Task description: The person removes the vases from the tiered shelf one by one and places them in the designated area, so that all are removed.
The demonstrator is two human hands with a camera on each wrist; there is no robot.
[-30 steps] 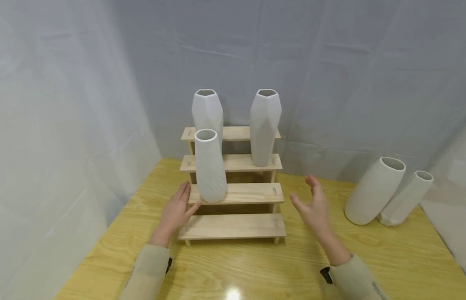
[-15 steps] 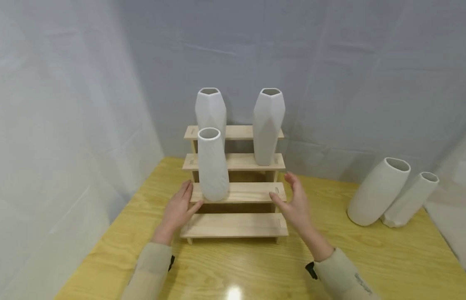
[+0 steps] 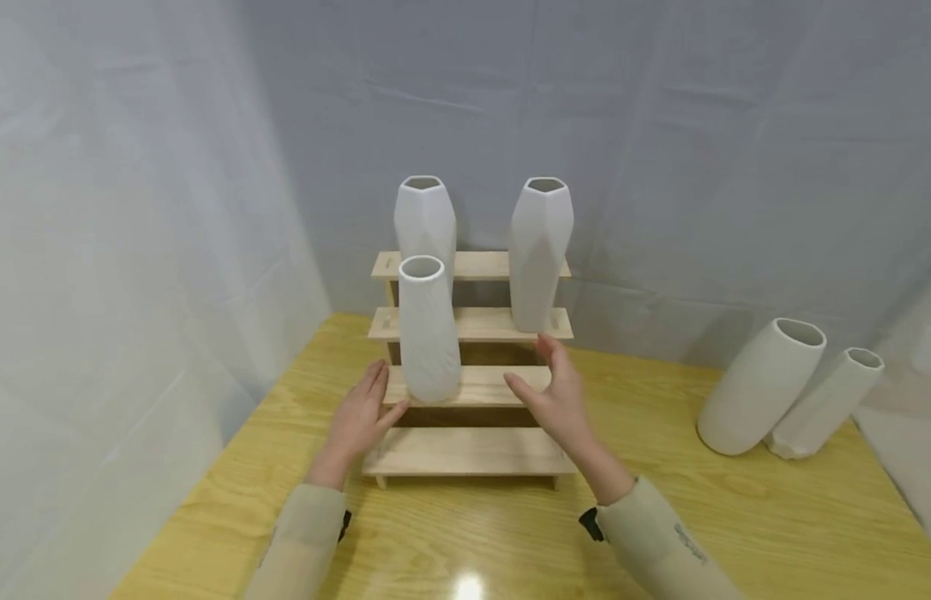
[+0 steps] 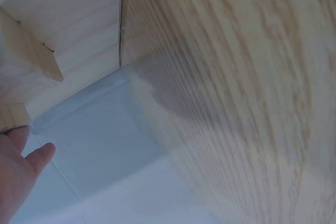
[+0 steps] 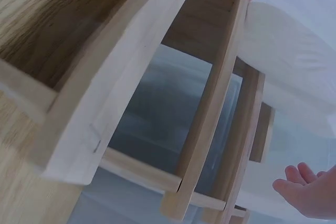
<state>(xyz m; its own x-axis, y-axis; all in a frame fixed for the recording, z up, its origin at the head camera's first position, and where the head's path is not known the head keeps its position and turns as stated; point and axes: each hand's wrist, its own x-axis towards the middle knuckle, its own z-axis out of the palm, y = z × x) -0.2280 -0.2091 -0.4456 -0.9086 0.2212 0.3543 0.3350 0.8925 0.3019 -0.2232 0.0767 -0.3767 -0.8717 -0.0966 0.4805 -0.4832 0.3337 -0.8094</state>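
A stepped wooden display rack (image 3: 473,450) stands on the table. On its second step from the bottom, a white vase (image 3: 430,342) with a round mouth stands upright at the left. My left hand (image 3: 357,417) touches that step's left end beside the vase, thumb along the front edge; fingers (image 4: 39,156) look fairly straight in the left wrist view. Over the same step's right part, my right hand (image 3: 558,404) is spread with thumb and fingers apart, holding nothing. The right wrist view has the right hand (image 5: 310,190) near the rack's steps (image 5: 105,93).
Two faceted white vases stand higher on the rack, one at left (image 3: 425,221) and one at right (image 3: 540,250). At the table's right, a wide white vase (image 3: 761,387) and a narrower one (image 3: 825,404) stand side by side. A grey curtain (image 3: 660,167) hangs behind.
My right hand has moved left, from beside the rack to over the second step's right part. My left hand has stayed at the step's left end, and the vases have not moved.
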